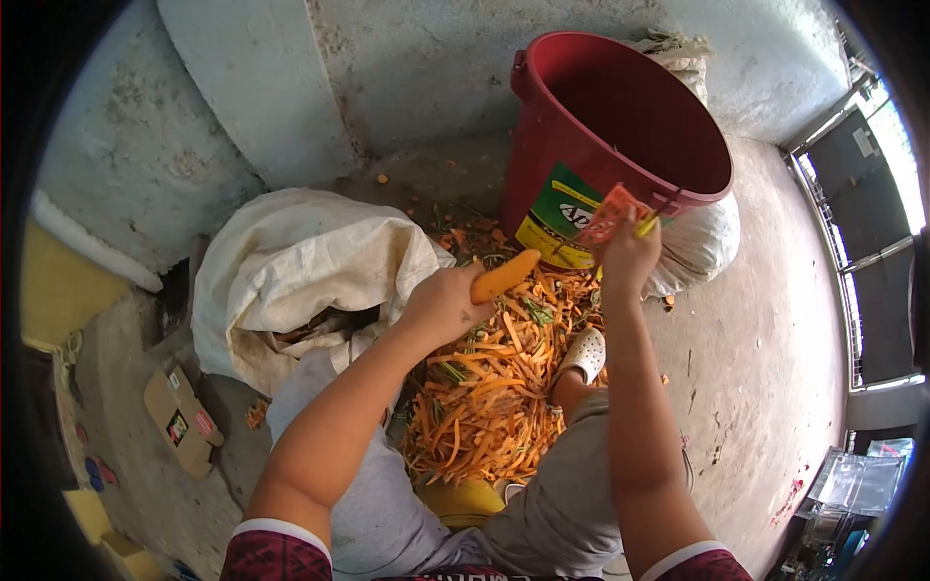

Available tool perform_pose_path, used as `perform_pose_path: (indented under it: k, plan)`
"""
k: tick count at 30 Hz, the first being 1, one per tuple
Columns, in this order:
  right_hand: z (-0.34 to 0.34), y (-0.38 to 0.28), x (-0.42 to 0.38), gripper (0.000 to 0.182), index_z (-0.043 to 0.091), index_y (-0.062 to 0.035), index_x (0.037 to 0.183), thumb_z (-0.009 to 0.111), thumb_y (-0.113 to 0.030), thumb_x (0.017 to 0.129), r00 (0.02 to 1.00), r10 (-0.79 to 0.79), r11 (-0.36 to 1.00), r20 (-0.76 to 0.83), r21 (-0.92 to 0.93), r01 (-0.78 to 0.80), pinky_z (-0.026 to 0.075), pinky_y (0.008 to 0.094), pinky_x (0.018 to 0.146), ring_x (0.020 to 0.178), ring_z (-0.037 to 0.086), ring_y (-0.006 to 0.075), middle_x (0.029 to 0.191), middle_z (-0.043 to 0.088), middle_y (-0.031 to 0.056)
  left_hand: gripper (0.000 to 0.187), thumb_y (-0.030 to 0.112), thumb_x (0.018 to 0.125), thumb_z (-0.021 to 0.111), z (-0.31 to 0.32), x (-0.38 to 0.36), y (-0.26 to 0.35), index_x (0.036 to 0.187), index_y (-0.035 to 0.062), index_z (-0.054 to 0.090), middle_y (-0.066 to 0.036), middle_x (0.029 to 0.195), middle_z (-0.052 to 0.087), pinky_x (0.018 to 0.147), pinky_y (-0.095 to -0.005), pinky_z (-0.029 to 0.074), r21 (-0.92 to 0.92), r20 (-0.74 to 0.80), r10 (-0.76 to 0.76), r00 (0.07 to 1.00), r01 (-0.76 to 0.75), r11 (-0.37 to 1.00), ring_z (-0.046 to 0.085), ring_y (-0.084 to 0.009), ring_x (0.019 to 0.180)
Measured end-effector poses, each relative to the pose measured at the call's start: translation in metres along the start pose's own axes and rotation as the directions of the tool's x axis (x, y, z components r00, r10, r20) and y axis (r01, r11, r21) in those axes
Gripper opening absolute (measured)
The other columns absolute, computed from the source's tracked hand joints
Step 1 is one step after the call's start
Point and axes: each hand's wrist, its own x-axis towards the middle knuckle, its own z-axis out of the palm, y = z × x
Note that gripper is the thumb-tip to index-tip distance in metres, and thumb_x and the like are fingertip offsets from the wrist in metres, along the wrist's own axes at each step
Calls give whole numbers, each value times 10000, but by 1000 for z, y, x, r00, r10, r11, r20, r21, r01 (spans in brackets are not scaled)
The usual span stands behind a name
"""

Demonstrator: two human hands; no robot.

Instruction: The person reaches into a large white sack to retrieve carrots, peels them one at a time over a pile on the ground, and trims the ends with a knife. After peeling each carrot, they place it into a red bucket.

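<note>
My left hand [449,308] is closed round a peeled-looking orange carrot [506,276], whose rounded end points up and to the right. To its right, my right hand [632,254] grips a tool [647,225] with a yellow part, blurred by motion. An orange-red mesh-like piece [612,215] shows at that hand, in front of the bucket's label; how it joins the tool is unclear. Below both hands lies a big heap of orange peelings [475,397] with some green bits, between my legs.
A tall dark red bucket [542,126] stands beyond my hands. An open white sack [291,242] is at the left, with a flattened cardboard box [184,421] near it. Another white sack [712,242] sits behind the bucket. A white clog [585,355] rests beside the heap.
</note>
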Motion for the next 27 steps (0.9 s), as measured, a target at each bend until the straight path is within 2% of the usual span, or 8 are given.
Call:
perform_pose_path:
  k: [1, 5, 8, 11, 15, 21, 24, 27]
  plan:
    - [3, 1, -6, 227, 484, 3, 949, 475, -205, 856, 994, -89, 989, 62, -111, 96, 414, 314, 680, 755, 546, 234, 827, 561, 134, 293, 202, 691, 629, -3, 1, 0, 894, 5, 555, -162, 672, 571, 591, -347, 430, 25, 0, -20, 1000, 20, 999, 566, -295, 632]
    - [18, -8, -38, 246, 466, -2, 988, 473, -212, 859, 994, -42, 991, 101, 131, 29, 405, 311, 708, 801, 532, 231, 849, 551, 153, 276, 199, 691, 623, -7, 0, 0, 878, 6, 560, -162, 659, 568, 586, -337, 429, 23, 27, -15, 1000, 15, 1000, 561, -284, 621]
    - [21, -6, -34, 226, 469, -1, 952, 462, -210, 865, 969, -245, 969, 14, -10, 245, 405, 310, 674, 739, 527, 219, 810, 548, 129, 280, 204, 685, 619, 0, 0, 0, 876, 6, 565, -160, 645, 566, 579, -328, 426, -74, 65, 32, 997, -27, 997, 556, -273, 607]
    - [13, -11, -19, 207, 468, 1, 915, 451, -200, 870, 1000, 8, 999, -28, 51, -6, 400, 309, 635, 674, 512, 194, 763, 536, 100, 299, 211, 677, 619, -1, 3, 2, 893, 10, 569, -157, 641, 569, 577, -326, 426, -98, 102, 37, 994, -27, 995, 558, -267, 606]
    - [14, 12, -4, 198, 475, 6, 896, 453, -189, 867, 989, 126, 978, -74, 174, -112, 391, 301, 612, 650, 496, 166, 745, 528, 76, 303, 210, 674, 617, -8, 0, 5, 905, 17, 573, -153, 644, 573, 578, -333, 425, -27, 135, 39, 990, -35, 999, 563, -267, 608]
    - [23, 2, -24, 205, 489, 9, 915, 463, -187, 860, 998, -55, 983, 43, 178, 46, 400, 299, 650, 694, 505, 190, 771, 537, 100, 296, 219, 664, 635, -7, -3, -1, 875, 23, 567, -157, 652, 571, 592, -359, 440, 98, 63, 69, 996, -75, 992, 569, -295, 634]
    - [19, -10, -23, 203, 495, 6, 917, 480, -184, 847, 982, -184, 962, -39, -212, 172, 402, 295, 660, 701, 516, 208, 777, 542, 122, 300, 219, 662, 640, -10, -6, 6, 876, 25, 562, -159, 661, 572, 596, -371, 445, 148, 32, 25, 999, -30, 989, 571, -305, 651]
    - [9, 18, 7, 180, 507, -2, 889, 492, -173, 832, 994, 31, 996, -106, -78, -39, 420, 316, 637, 690, 550, 240, 779, 562, 138, 286, 210, 665, 636, -9, -6, 2, 870, 25, 558, -162, 658, 569, 588, -377, 444, 143, -2, 52, 999, -51, 988, 571, -308, 651]
